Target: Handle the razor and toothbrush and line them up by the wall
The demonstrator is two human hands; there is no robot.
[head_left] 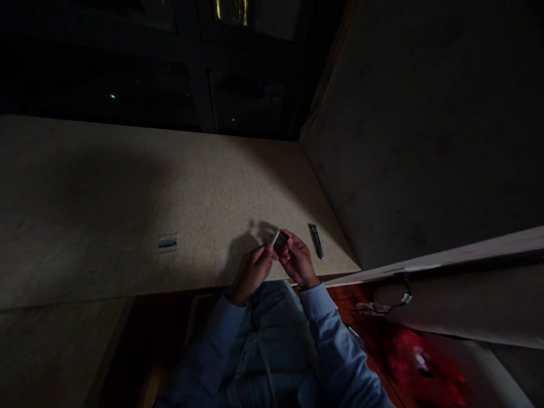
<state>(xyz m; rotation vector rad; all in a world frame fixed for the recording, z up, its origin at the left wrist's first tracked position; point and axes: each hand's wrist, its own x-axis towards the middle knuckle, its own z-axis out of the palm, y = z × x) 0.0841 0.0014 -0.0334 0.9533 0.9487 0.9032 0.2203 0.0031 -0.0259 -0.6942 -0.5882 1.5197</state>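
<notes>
Both my hands are raised together over the near edge of a speckled beige table [127,187]. My right hand [298,262] is closed around a small dark boxy object [281,242] with a pale face. My left hand [254,271] pinches the same object from the left, fingertips at its pale edge. The dim light hides what the object is. Blue sleeves cover both forearms.
A slim dark stick-like item [316,240] lies on the table just right of my hands. A small label or packet with a green stripe [168,242] lies to the left. A wall [425,141] rises on the right, with a cable [391,306] and red fabric [420,362] below.
</notes>
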